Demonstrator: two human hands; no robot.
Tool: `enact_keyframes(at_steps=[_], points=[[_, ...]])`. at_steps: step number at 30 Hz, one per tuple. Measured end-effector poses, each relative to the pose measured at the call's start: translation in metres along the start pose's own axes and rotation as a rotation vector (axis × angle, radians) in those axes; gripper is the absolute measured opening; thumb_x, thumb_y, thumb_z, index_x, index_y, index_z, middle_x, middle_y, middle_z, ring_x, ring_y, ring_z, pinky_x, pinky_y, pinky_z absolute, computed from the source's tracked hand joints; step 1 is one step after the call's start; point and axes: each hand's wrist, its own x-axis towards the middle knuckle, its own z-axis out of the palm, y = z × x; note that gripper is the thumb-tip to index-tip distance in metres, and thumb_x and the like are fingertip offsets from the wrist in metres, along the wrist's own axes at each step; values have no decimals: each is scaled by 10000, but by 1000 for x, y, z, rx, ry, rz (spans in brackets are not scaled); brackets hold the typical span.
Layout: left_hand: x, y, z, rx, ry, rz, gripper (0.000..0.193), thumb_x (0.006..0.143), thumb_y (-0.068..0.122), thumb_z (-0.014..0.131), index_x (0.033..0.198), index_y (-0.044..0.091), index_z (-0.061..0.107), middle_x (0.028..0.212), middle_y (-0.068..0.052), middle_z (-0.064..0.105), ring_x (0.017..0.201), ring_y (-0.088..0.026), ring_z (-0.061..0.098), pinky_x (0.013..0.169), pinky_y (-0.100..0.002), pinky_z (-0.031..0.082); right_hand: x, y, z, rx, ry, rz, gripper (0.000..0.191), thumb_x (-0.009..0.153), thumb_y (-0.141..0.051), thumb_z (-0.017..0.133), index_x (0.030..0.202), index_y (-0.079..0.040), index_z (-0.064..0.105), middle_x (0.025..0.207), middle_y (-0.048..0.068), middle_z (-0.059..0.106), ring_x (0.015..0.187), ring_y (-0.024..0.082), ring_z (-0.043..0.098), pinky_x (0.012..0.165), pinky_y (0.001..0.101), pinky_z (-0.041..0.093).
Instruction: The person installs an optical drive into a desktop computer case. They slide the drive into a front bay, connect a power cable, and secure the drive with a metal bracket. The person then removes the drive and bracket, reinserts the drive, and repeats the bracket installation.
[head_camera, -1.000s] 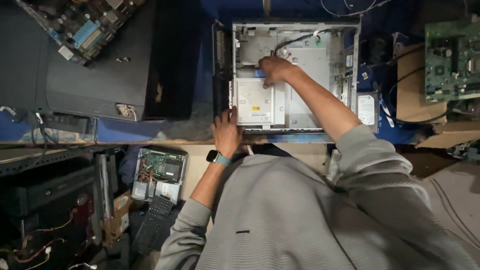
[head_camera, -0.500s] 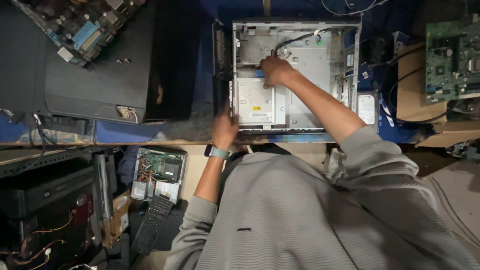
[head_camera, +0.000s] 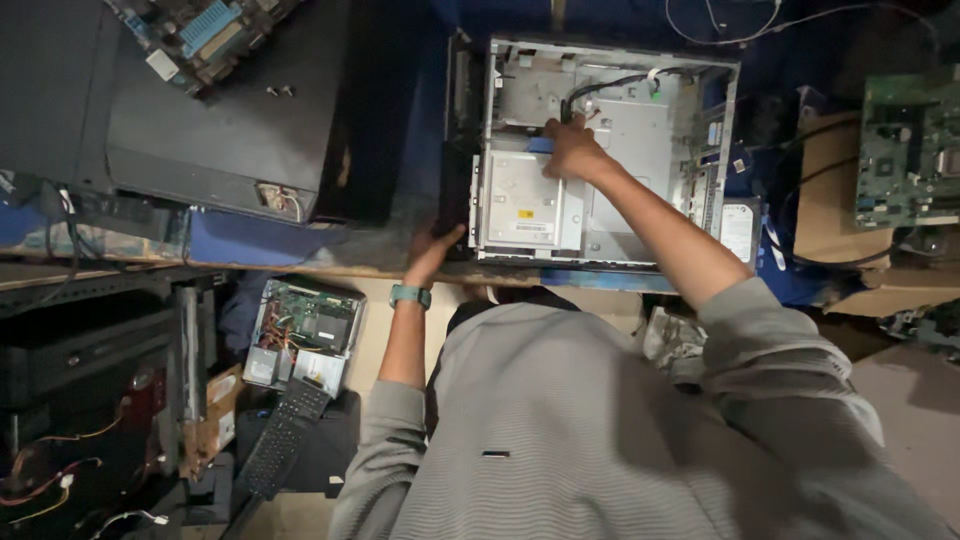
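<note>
- Barely anything has shifted since the earlier frames: the left hand (head_camera: 432, 255) has stayed at the case's near left corner, and the right hand (head_camera: 573, 150) has stayed inside it, perhaps a touch farther in.
- Head view, with the open case (head_camera: 600, 150) as landmark: it lies flat on the counter (head_camera: 260, 245), open side up, directly ahead of the person.
- Left hand: pressed against the case's near left corner, fingers spread along its dark front edge, holding nothing loose; a teal watch (head_camera: 410, 295) sits on the wrist.
- Right hand: curled over the far edge of the drive (head_camera: 525, 205) by a blue tab; whether it grips the tab or a cable, I cannot tell.
- Drive: a pale metal box in the case's left half, label up, its long axis running from the person towards the far wall, its near end flush with the case's near edge.
- Black cables (head_camera: 600, 85) loop just beyond the right hand.
- Risk, as I judge it: a pull on the drive with a cable attached could strain the connector; sharp sheet-metal edges could nick the knuckles; the case could slide if the left hand slips.
- Left of the case lies a dark cover (head_camera: 200, 140); right of it, a green board (head_camera: 905, 150); below the counter, a keyboard (head_camera: 282, 435).
</note>
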Motion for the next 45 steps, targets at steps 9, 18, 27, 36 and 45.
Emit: enact_keyframes(at_steps=[9,18,27,36,45], points=[[14,-6,3,116,-85,-41,383,816,164,791,1176,45,734,1030,-104,781,927,-193,732,844,-353,560,-10,-5,-6,108,1,-18,738,667,-206,867,1347,-142,589,1382,302,464,1194,460,583,1014,458,520],[24,-3,-3,336,-135,-136,409,772,273,783,1088,14,760,1036,-201,777,986,-291,764,851,-404,578,-9,-6,-5,115,16,-30,748,656,-231,882,1341,-145,595,1340,267,502,1198,456,580,1013,466,505],[28,-4,-8,286,-142,-154,400,719,249,745,1023,-11,754,1009,-217,795,993,-309,792,847,-404,592,-6,-5,-3,111,3,-16,738,659,-224,882,1329,-110,594,1324,277,497,1159,459,601,1004,453,521],[23,-1,-7,256,-199,-199,418,826,317,728,1154,59,748,1029,-138,790,981,-264,760,863,-368,548,-4,-3,-2,127,2,-26,737,647,-214,895,1312,-97,598,1329,252,511,1155,432,613,988,441,521],[24,-7,-1,136,-190,-39,527,855,441,778,1203,51,710,1134,-141,768,1094,-257,725,937,-381,535,-7,0,2,113,57,-1,726,653,-244,883,1317,-137,608,1308,243,534,1177,434,601,985,462,525]])
